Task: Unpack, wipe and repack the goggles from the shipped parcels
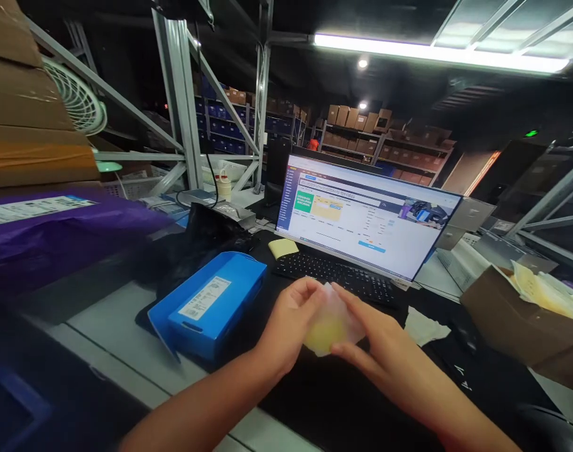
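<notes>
Both my hands hold a small translucent packet [331,320] with something yellow inside, above the black mat in front of the keyboard [336,276]. My left hand [286,326] grips its left side with curled fingers. My right hand [381,345] pinches its right side and top. A blue flat box [211,304] with a white label lies to the left of my hands.
A monitor [366,223] showing a form stands behind the keyboard. A yellow sticky pad [283,247] lies left of the keyboard. A purple parcel [55,235] and stacked cardboard are at left. An open brown carton [526,320] with yellow sheets sits at right. Metal racking stands behind.
</notes>
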Demonstrator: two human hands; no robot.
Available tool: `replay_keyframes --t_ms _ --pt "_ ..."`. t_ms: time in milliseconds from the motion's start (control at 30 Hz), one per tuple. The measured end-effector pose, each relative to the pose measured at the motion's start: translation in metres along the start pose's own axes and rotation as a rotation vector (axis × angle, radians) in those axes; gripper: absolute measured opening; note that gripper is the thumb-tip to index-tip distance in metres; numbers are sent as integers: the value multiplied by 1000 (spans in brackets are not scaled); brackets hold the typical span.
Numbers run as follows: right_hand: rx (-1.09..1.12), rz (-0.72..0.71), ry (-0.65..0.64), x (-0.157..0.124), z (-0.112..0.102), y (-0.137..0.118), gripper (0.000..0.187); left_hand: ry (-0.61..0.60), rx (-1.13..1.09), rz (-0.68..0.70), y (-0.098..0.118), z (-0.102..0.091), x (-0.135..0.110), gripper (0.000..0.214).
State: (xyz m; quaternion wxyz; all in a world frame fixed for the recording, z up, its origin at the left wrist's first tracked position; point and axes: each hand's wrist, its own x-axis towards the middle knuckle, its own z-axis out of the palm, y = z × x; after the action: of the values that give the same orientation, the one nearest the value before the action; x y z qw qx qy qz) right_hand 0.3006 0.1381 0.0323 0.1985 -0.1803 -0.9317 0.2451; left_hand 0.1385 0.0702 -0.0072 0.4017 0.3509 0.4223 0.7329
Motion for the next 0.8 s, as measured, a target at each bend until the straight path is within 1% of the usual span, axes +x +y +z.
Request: replay_keyframes --t_ms 33,100,167,233,267,333,400,433,467,533,567,600,633,700,733,767,800 --pt "6 -16 50 3 3 2 63 -29 56 68 3 1 -1 28" --pt "45 -36 151 9 7 8 43 -76 152 188 7 2 -1 25" --pt "107 -25 251 15 8 18 25 -77 205 259 7 1 0 26" --pt "190 22 359 18 7 27 21 -76 236 274 1 -4 4 29" --pt "239 50 420 19 6 31 21 -100 250 266 -4 -8 5 35" --pt "373 102 504 19 3 37 23 -213 294 225 -18 -15 8 59" --pt "571 155 518 18 4 41 27 -320 380 186 -34 -20 9 89" --pt "684 181 529 18 6 41 28 -332 443 174 -42 -20 8 102" --pt "793 206 559 18 9 42 30 -306 519 170 -49 -19 6 113" --pt "962 250 671 20 19 41 32 -194 677 183 -60 -15 2 125" --pt "1015 262 716 22 25 41 32 -154 741 189 -64 -11 1 125" --pt "1050 269 724 23 30 41 31 -133 779 193 -68 -8 -1 119" --pt "1069 272 696 24 34 40 31 -126 790 195 -69 -5 -1 110" --pt "1048 258 621 25 37 42 30 -128 767 183 -70 -2 0 82" --pt "1013 248 614 25 36 43 29 -118 752 174 -70 -2 1 67" --pt "979 236 635 26 34 45 29 -101 743 167 -68 -3 2 56" --pt "959 223 672 25 30 48 30 -86 744 163 -67 -5 2 49"
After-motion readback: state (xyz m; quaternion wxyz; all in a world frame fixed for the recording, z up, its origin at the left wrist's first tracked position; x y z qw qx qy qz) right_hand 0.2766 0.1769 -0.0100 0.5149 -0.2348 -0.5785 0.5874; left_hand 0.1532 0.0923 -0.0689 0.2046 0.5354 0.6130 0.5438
